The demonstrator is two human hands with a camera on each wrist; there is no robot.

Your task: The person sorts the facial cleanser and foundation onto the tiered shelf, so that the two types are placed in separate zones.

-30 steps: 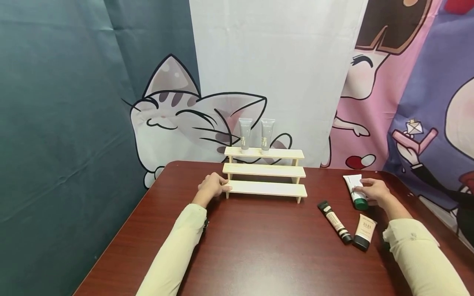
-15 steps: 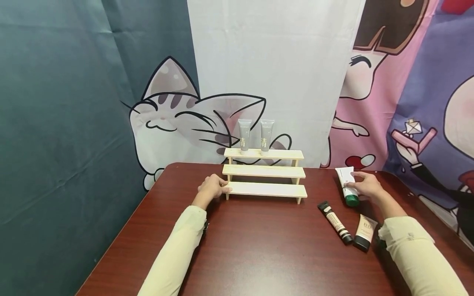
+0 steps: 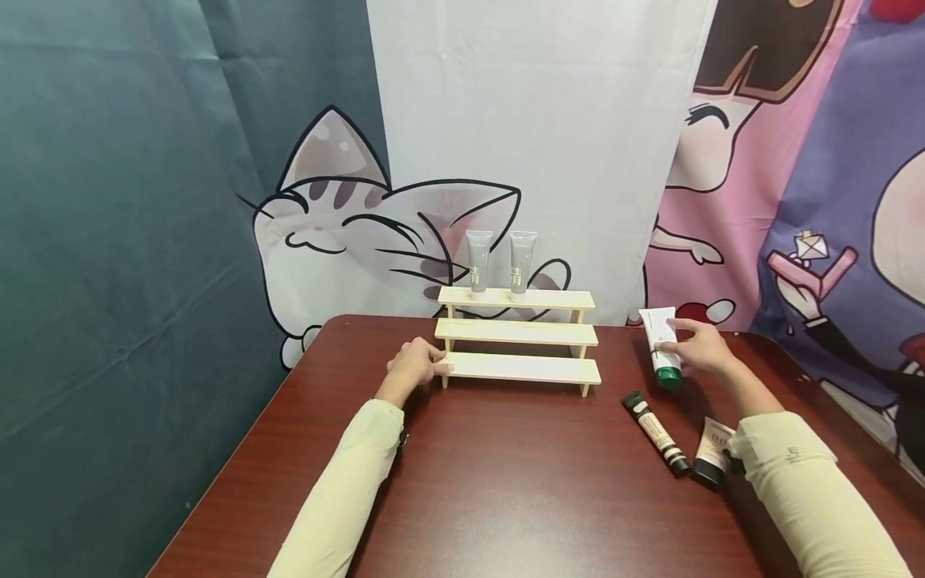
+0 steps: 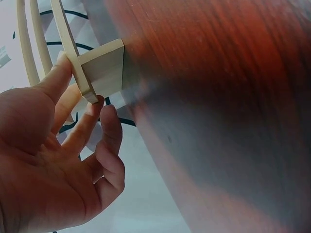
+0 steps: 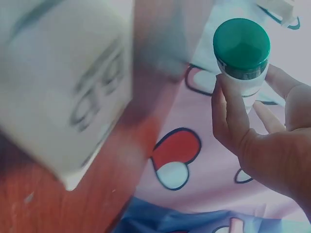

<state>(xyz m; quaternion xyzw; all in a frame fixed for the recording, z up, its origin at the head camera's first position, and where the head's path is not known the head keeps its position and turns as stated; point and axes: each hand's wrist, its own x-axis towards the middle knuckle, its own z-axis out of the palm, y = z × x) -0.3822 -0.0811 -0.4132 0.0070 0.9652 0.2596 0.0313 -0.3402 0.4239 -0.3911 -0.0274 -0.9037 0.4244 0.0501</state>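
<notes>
My left hand (image 3: 415, 363) pinches the left end of the lowest step of a three-step wooden display rack (image 3: 520, 367). In the left wrist view its thumb lies on top of the board and fingertips are beneath. My right hand (image 3: 702, 349) grips a white squeeze tube (image 3: 656, 327) with a green cap (image 3: 668, 377), right of the rack. The cap points down and toward me. Seen from the right wrist, thumb and fingers close around the tube below the cap (image 5: 241, 44). Two clear tubes, one (image 3: 478, 261) left of the other (image 3: 521, 263), stand upright on the top step.
A black tube (image 3: 656, 433) with a pale label lies on the red-brown table (image 3: 506, 498). Beside it lies a beige tube (image 3: 712, 445) with a black cap, partly covered by my right sleeve (image 3: 795, 457). A printed cloth (image 3: 578, 120) hangs behind the table.
My right hand has carried the white tube leftward and away from me, nearer the rack, and my right sleeve now covers part of the beige tube. The left hand stays on the rack.
</notes>
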